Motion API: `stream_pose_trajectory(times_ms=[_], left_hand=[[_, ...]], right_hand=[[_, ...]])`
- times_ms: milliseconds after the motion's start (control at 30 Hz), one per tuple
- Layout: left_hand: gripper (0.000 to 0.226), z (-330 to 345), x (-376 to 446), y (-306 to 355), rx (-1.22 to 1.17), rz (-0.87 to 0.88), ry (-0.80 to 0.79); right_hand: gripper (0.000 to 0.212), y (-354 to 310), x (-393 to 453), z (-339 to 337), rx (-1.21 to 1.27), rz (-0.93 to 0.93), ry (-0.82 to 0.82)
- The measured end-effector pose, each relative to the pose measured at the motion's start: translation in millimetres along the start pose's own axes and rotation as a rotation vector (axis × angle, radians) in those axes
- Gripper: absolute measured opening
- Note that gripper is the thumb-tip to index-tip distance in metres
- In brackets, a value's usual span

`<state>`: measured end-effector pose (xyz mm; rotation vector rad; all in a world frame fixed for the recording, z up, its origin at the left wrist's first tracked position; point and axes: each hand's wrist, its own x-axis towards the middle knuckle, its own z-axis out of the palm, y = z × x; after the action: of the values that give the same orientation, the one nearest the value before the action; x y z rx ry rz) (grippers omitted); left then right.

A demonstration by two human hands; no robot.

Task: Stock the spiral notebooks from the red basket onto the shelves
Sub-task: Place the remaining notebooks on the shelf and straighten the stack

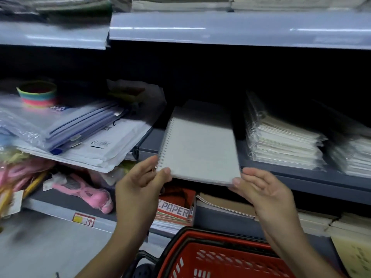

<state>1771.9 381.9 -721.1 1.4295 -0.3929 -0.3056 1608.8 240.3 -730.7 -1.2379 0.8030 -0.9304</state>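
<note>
Stationery shop, grey metal shelves (220, 31), wrapped notebook stacks (285, 145) up right of the right hand (265, 191), plastic folders (80, 125) left of the left hand (140, 187), red basket (220, 255) below both

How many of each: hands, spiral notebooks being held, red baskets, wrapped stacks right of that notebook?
Hands: 2 (left hand, right hand)
Spiral notebook held: 1
Red basket: 1
Wrapped stacks: 2
Total: 6

Quick count: one spiral notebook (198, 149), one left hand (138, 189), one right hand (263, 193), one red basket (200, 255), two wrapped stacks (285, 145) (353, 157) at the shelf's (301, 177) right end.
</note>
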Motion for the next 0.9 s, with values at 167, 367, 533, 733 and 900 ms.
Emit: stream_pose_trajectory(times_ms=[167, 367, 533, 733, 900], left_hand=[[0.028, 14, 34, 1, -0.012, 0.064, 0.041], [0.034, 42, 83, 1, -0.059, 0.057, 0.026], [0.026, 59, 111, -9, 0.012, 0.077, 0.056], [0.024, 69, 128, -6, 0.082, 0.064, 0.082], [0.036, 56, 107, -9, 0.098, 0.062, 0.030]], right_hand=[[0.021, 7, 18, 20, 0.006, -0.112, 0.088], [0.033, 4, 47, 39, 0.073, -0.097, 0.117], [0.024, 2, 76, 57, 0.058, -0.106, 0.236], [0.025, 0, 95, 66, -0.042, -0.095, 0.254], [0.026, 0, 75, 54, -0.029, -0.108, 0.185]])
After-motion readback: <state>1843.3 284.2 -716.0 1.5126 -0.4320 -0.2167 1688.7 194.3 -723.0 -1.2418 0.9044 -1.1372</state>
